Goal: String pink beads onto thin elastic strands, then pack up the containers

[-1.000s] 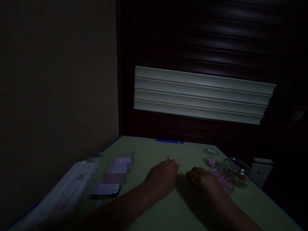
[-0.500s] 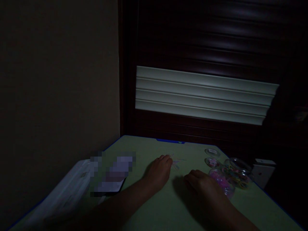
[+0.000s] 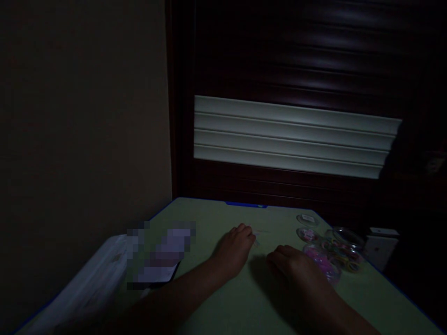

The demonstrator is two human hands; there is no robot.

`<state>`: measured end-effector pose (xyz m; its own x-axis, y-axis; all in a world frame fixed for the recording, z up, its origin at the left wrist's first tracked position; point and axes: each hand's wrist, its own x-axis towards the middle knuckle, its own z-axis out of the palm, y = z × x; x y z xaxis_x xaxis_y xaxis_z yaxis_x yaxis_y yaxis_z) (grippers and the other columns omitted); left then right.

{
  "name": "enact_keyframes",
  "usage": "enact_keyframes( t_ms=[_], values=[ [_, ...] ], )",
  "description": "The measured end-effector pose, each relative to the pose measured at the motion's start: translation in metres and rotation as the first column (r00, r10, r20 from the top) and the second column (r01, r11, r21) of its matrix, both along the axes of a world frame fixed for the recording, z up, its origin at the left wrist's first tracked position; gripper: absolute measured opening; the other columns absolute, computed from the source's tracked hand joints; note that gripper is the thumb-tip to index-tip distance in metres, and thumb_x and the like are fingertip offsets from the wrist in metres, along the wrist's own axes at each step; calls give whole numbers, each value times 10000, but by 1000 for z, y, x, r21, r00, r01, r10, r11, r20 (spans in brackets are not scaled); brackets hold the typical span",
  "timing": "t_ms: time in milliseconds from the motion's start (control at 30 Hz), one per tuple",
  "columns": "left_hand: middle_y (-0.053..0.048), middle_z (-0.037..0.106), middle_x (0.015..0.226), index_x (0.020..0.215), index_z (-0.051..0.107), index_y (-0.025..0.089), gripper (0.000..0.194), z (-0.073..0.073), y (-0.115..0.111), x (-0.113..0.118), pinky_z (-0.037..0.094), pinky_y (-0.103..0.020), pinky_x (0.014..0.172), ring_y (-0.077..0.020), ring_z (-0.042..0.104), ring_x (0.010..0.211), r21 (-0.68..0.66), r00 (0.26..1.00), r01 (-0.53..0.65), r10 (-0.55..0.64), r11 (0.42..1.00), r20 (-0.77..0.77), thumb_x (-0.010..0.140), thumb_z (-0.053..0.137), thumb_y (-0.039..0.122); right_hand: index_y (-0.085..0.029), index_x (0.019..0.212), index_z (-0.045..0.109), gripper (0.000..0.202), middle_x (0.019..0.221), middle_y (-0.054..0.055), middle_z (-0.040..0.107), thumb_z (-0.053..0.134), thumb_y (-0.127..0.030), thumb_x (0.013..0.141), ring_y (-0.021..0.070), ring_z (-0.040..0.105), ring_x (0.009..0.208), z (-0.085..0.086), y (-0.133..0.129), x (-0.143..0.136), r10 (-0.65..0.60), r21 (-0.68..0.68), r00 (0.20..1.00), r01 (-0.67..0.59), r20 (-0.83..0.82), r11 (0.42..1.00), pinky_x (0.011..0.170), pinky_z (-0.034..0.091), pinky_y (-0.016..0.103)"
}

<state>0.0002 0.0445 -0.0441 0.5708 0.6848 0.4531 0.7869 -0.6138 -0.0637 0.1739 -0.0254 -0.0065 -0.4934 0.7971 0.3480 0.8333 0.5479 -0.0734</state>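
My left hand [image 3: 235,249] rests on the green tabletop with its fingers bent down, partly over a small patch of thin, pale strands [image 3: 257,238]. What its fingertips hold, if anything, is hidden. To the right, my right hand [image 3: 296,270] is curled with the fingertips tucked under, and I cannot see into its grip. Close behind its knuckles stands a clear round tub of pink pieces [image 3: 323,263]. Beside that is a clear jar of multicoloured bands [image 3: 344,251]. Two round clear lids lie farther back, a plain one [image 3: 308,219] and a pinkish one [image 3: 308,235].
The green table [image 3: 206,214] has a blue edge and meets a slatted dark door [image 3: 286,186]. A blurred-out phone-like device [image 3: 164,260] and a white packet [image 3: 91,274] lie on the left. A white box [image 3: 380,246] stands beyond the right edge. The room is dim.
My left hand has shifted slightly to the right and covers more of the pale strands. My right hand stays nearly still. The view has turned a little.
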Motion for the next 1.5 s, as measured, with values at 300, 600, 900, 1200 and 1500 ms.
enact_keyframes(
  t_ms=[300,600,900,1200,1500],
  values=[
    [-60,536,953,907,581,157,147,5,-6,4,392,-345,804,-222,444,956,36,994,-51,54,998,-93,848,454,111,-182,725,597,202,732,11,591,445,-88,818,104,524,644,4,-2,0,-2,3,1000,2,0,1000,570,322,197],
    [-69,558,904,828,595,142,123,17,-13,8,387,-345,783,-215,462,926,60,982,-38,49,997,-182,836,477,108,-187,719,593,207,729,12,592,445,-79,816,107,533,651,2,-1,2,-1,17,1000,1,1,1000,571,324,194],
    [-73,581,879,790,590,133,99,12,-10,14,360,-366,826,-221,487,940,147,964,-21,59,989,-260,815,504,89,-184,714,597,199,723,11,596,461,-63,795,105,537,637,2,1,1,0,28,1000,0,8,1000,559,324,188],
    [-68,589,828,795,586,136,85,10,-11,16,359,-345,806,-203,511,890,207,941,27,45,978,-335,826,509,115,-185,695,588,186,703,0,587,479,-63,784,95,526,608,2,1,2,-3,38,1000,4,-27,999,542,317,185],
    [-78,590,820,778,595,134,111,10,-11,15,376,-330,771,-204,518,870,168,947,41,15,985,-321,828,500,106,-187,703,594,191,703,2,593,472,-56,774,99,536,618,4,-1,3,15,51,1000,-14,-11,999,550,329,184]
  ],
)
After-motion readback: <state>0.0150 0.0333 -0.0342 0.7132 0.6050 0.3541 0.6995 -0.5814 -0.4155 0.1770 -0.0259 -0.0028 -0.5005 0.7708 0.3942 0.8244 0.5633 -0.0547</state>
